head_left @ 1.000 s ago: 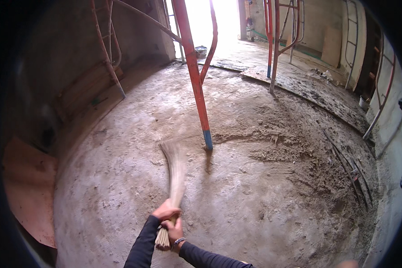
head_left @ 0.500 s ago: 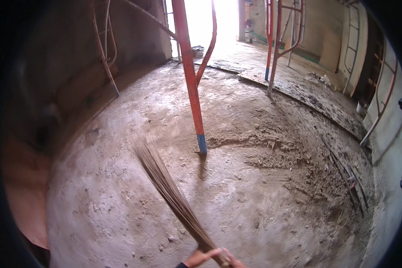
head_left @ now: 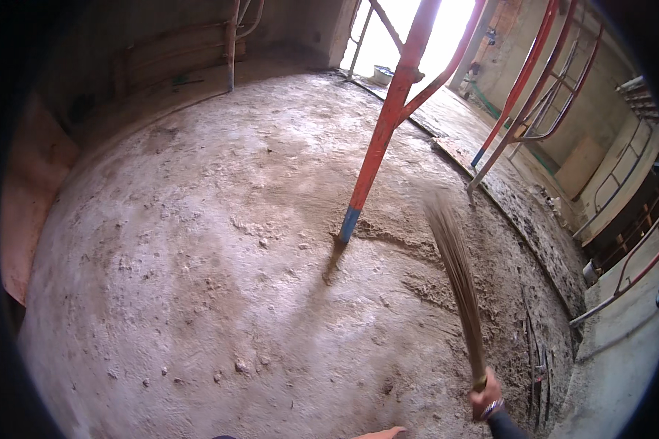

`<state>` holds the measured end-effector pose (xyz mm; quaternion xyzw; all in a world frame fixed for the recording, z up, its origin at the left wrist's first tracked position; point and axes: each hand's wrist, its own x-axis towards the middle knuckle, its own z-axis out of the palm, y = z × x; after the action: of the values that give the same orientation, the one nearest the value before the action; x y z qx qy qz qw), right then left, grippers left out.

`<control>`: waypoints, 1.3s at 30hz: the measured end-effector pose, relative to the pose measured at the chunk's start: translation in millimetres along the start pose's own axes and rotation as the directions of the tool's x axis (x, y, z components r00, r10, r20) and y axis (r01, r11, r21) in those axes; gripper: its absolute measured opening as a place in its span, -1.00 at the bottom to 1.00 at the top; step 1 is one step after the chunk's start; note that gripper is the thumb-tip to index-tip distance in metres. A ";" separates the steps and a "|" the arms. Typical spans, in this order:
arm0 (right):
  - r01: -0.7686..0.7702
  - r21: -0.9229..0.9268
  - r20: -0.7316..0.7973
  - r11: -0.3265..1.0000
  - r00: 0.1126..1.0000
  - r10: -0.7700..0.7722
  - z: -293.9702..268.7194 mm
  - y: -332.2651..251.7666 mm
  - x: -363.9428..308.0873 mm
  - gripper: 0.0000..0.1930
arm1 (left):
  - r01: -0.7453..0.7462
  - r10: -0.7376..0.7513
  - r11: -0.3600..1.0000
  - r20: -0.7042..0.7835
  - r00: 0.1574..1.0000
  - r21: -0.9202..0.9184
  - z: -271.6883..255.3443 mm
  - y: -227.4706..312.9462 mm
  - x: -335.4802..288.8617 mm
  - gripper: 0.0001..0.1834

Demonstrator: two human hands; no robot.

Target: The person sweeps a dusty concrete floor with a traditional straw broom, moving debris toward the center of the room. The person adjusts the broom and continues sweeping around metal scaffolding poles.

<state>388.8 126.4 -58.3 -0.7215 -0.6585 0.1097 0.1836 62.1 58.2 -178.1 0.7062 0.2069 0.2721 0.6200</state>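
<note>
A broom of long, thin brown bristles (head_left: 458, 289) stretches forward from the lower right, its tips blurred just above or on the floor. My right hand (head_left: 484, 396) is closed around its bound handle end, with a bracelet at the wrist and a dark sleeve behind. At the lower edge, only the fingers of my left hand (head_left: 382, 434) show, stretched out and apart from the broom. Under and beside the bristles lies a band of loose, damp-looking dirt (head_left: 428, 289) on the rough concrete floor (head_left: 220, 293).
A red scaffold leg (head_left: 385, 139) with a blue foot stands ahead in the middle. More scaffold frames (head_left: 523, 110) rise at the right. Thin rods (head_left: 540, 366) lie along the right wall (head_left: 615, 344). A brown board (head_left: 36, 197) leans at the left. A bucket (head_left: 382, 74) stands near the bright doorway.
The broom has swung from the middle to the right, over the dirt. My left hand has come off it; the right alone grips it. The view has turned left and tilted.
</note>
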 end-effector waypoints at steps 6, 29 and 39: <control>0.089 -0.422 0.302 0.902 0.952 0.048 -17.4 -60.3 179.4 -0.44 | 0.272 -0.273 0.962 0.050 0.961 0.026 -27.7 -16.5 -75.1 -0.24; -0.445 0.811 0.242 0.380 0.846 0.474 217.8 -207.1 -35.8 -0.41 | 0.304 -0.311 0.859 -0.051 0.949 0.412 -161.2 -19.0 127.7 0.29; -0.704 0.710 0.702 0.020 0.706 -0.095 153.1 -197.6 28.6 -0.69 | 0.531 -0.417 0.846 -0.564 0.713 0.046 -174.9 -6.1 134.5 0.13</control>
<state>150.8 186.0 -114.1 -0.4675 -0.2395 0.7668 0.3689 53.3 277.3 -152.4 0.5843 0.5724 0.2655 0.5104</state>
